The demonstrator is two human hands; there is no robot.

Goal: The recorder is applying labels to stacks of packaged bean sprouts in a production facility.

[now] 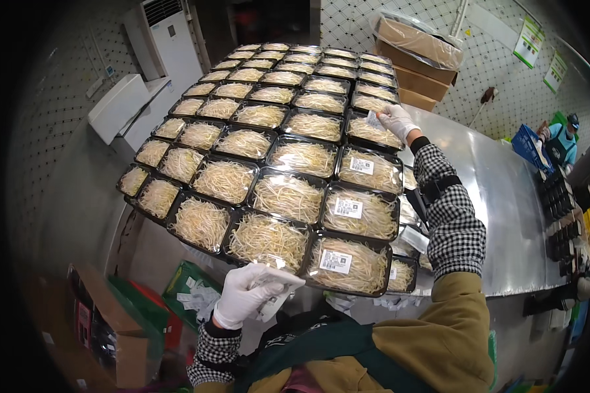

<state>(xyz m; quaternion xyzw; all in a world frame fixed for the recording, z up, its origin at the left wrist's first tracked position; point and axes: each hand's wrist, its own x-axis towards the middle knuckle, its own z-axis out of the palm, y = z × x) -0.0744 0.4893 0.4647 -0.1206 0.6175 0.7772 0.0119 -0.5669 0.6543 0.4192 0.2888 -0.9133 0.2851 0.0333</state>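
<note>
My left hand [241,294], in a white glove, grips a folded strip of white labels [278,291] near the front edge of the spread of trays. My right hand [397,121], gloved too, reaches out to the right-hand column. Its fingertips are at a printed white label [375,121] over a wrapped tray of bean sprouts [364,131]. Nearer to me in that column, three trays bear labels, among them a labelled tray of bean sprouts [359,270]. An unlabelled tray of bean sprouts [270,240] lies just beyond my left hand.
More trays [400,275] sit lower down at the right, partly under my arm. A metal table [496,206] extends rightward. Cardboard boxes [413,59] stand behind. On the floor are a green crate [182,285] and an open carton [128,339]. A person [563,140] works far right beside a blue basket [531,147].
</note>
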